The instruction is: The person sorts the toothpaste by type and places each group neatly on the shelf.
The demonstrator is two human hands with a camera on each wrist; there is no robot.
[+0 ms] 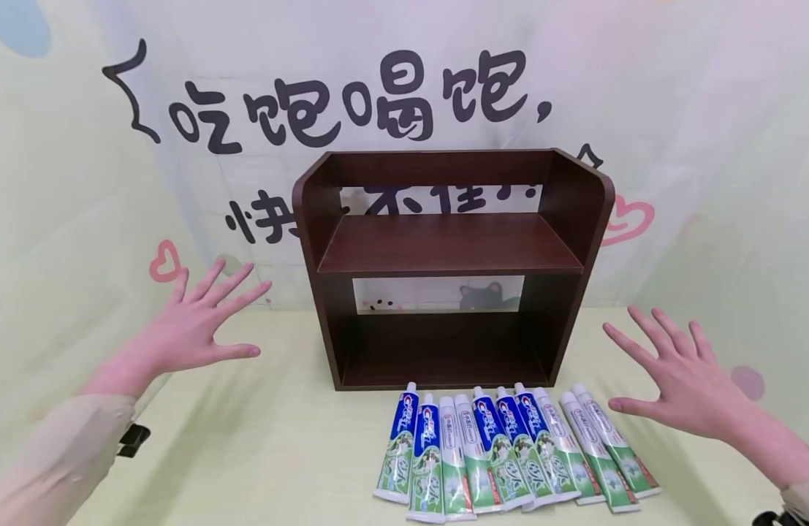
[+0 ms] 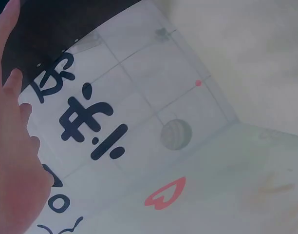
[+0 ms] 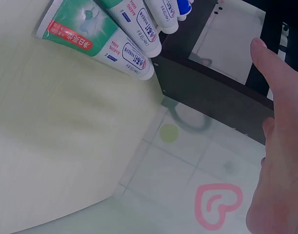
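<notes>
My left hand point(image 1: 194, 329) hovers left of the dark brown two-tier shelf point(image 1: 450, 245), fingers spread and holding nothing. On the other side, my right hand point(image 1: 683, 376) is raised with its fingers spread too, nearest to the right end of a row of toothpaste tubes. The row lies on the table in front of the shelf. Some are blue and green tubes point(image 1: 425, 467), mixed with white and green tubes point(image 1: 601, 460). Several overlap. In the right wrist view a white and green tube point(image 3: 90, 36) lies close to the shelf's corner. Both shelf tiers hold nothing.
The pale table point(image 1: 266, 453) reaches back to a printed wall covering point(image 1: 246, 66) with black lettering and pink hearts. Side panels of the same covering rise at left and right. The shelf stands upright near the back.
</notes>
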